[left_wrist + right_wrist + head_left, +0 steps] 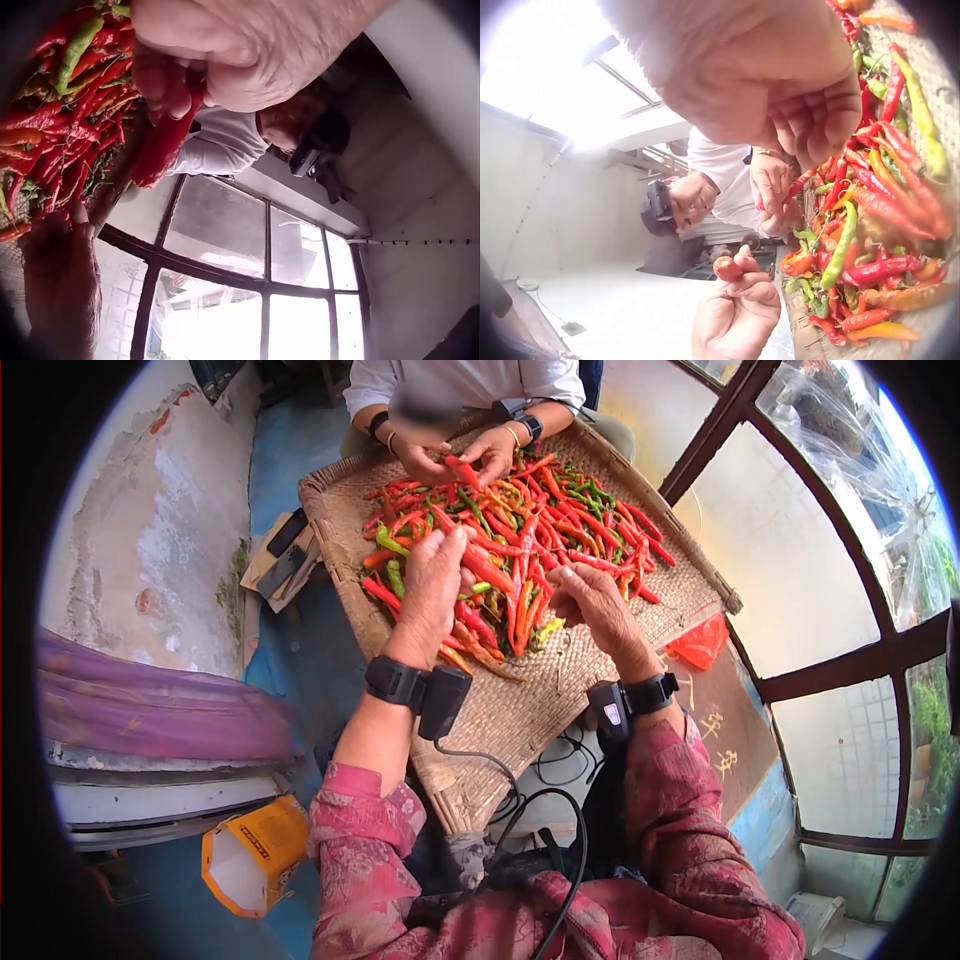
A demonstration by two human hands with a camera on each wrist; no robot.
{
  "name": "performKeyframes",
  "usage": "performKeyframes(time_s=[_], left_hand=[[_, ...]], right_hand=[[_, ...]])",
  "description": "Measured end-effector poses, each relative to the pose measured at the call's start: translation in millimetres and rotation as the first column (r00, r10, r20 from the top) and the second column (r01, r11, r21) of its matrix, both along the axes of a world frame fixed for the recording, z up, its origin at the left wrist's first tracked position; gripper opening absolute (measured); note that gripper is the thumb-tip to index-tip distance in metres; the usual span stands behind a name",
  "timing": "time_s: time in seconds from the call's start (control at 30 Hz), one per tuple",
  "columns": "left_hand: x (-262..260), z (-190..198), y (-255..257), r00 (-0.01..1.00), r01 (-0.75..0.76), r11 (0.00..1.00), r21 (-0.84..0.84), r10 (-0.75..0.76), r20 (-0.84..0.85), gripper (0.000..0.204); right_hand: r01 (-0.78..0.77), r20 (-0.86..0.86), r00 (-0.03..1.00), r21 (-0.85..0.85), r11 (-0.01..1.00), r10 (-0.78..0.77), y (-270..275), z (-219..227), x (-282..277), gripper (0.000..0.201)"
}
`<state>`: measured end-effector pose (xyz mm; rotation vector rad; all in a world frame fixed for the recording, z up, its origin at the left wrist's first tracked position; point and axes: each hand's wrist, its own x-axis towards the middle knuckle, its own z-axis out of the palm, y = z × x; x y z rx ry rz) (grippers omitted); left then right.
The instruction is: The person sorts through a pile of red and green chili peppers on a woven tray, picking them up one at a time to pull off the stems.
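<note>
In the head view, my left hand [432,588] pinches a large red pepper [487,570] above the heap of peppers [570,525]. Seen from the left wrist, the thumb and fingers of this hand [255,52] grip the red pepper [161,146], its free end pointing away from them. The right wrist view shows the same pepper [727,268] nearly end-on. To the right, at the heap's near edge, my right hand [603,615] has curled fingers; its palm side [810,112] shows no pepper. The peppers are mostly red, some green or orange.
A woven tray [540,690] bears the heap. Across it, another person's hands [485,452] hold a red pepper. A red plastic bag [700,642] lies beside the tray's right edge. Cables [570,800] run from the wrist devices below. A yellow container [255,855] stands lower left.
</note>
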<state>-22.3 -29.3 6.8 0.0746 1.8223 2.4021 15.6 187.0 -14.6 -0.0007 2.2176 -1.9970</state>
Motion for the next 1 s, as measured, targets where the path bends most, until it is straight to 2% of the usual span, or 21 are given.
performKeyframes(time_s=[0.1,0.13,0.17,0.2,0.23,0.3,0.33,0.37,0.43,0.47,0.5,0.57,0.6,0.67,0.7,0.77,0.83,0.87,0.9,0.97,1.0], left_hand=[[-21,-2,-15,0.995,-0.089,0.996,-0.009,0.088,-0.046,0.042],[-23,0,-18,0.994,-0.094,0.996,-0.006,0.093,-0.065,0.057],[-24,1,-19,0.993,-0.095,0.995,-0.003,0.095,-0.063,0.057],[-23,5,-19,0.988,-0.136,0.989,-0.055,0.132,-0.076,0.061],[-22,8,-21,0.982,-0.177,0.978,-0.108,0.168,-0.090,0.065],[-12,12,-17,0.977,-0.195,0.971,-0.139,0.181,-0.110,0.059],[-8,14,-16,0.987,-0.136,0.976,-0.170,0.118,-0.112,0.054],[-5,15,-14,0.992,-0.078,0.976,-0.201,0.057,-0.112,0.049],[-1,11,-9,0.996,-0.051,0.972,-0.227,0.033,-0.084,0.037],[2,10,-8,0.996,-0.041,0.972,-0.231,0.022,-0.084,0.034],[3,12,-6,0.996,-0.030,0.972,-0.232,0.009,-0.091,0.031],[6,11,-4,0.995,-0.018,0.975,-0.223,-0.005,-0.100,0.028],[8,11,-3,0.994,-0.006,0.977,-0.215,-0.017,-0.105,0.025],[11,12,-2,0.993,0.051,0.968,-0.246,-0.076,-0.091,0.026],[13,11,0,0.988,0.108,0.955,-0.278,-0.134,-0.076,0.027],[15,4,6,0.987,0.124,0.949,-0.291,-0.149,-0.067,0.027],[17,-6,15,0.970,0.150,0.897,-0.415,-0.215,-0.113,0.027],[20,-10,21,0.975,0.156,0.903,-0.401,-0.207,-0.086,0.026],[21,-13,25,0.974,0.161,0.903,-0.398,-0.211,-0.083,0.026],[22,-18,29,0.962,0.130,0.870,-0.475,-0.226,-0.151,0.022],[21,-19,31,0.962,0.097,0.853,-0.513,-0.213,-0.172,0.023]], right_hand=[[0.185,0.033,0.982,-0.008,0.983,-0.185,1,-15,-15,0.029],[0.185,0.035,0.982,-0.004,0.983,-0.184,3,-27,-25,0.029],[0.197,-0.074,0.980,0.229,0.953,-0.185,5,-41,-36,0.028],[0.222,-0.178,0.971,0.446,0.867,-0.157,4,-48,-42,0.027],[0.218,-0.174,0.973,0.447,0.868,-0.155,4,-55,-46,0.027],[0.238,-0.302,0.953,0.796,0.557,0.023,0,-65,-50,0.025],[0.296,-0.353,0.935,0.804,0.515,0.014,-5,-67,-49,0.023],[0.293,-0.352,0.936,0.804,0.517,0.017,-9,-68,-50,0.023],[0.181,-0.180,0.982,0.831,0.526,-0.054,-14,-72,-55,0.026],[0.169,-0.151,0.985,0.809,0.563,-0.078,-12,-73,-57,0.028],[0.089,-0.058,0.996,0.774,0.626,-0.069,-10,-69,-61,0.028],[-0.055,0.040,0.998,0.750,0.659,0.038,-3,-61,-61,0.024],[-0.053,0.036,0.999,0.752,0.657,0.038,-1,-52,-58,0.024],[0.025,-0.069,0.998,0.520,0.854,0.013,-1,-34,-44,0.020],[0.019,-0.049,0.999,0.425,0.905,0.002,-2,-21,-35,0.017],[-0.011,-0.077,0.996,0.316,0.949,0.037,2,-18,-24,0.017],[0.071,-0.238,0.971,0.366,0.928,0.020,-3,-12,-11,0.017],[0.070,-0.214,0.977,0.411,0.909,0.021,-4,-8,-3,0.018],[0.111,-0.324,0.945,0.421,0.900,0.035,-6,-11,0,0.016],[0.195,-0.393,0.919,0.523,0.830,0.031,-5,-17,0,0.015],[0.200,-0.341,0.940,0.599,0.775,0.021,-7,-12,0,0.014]])
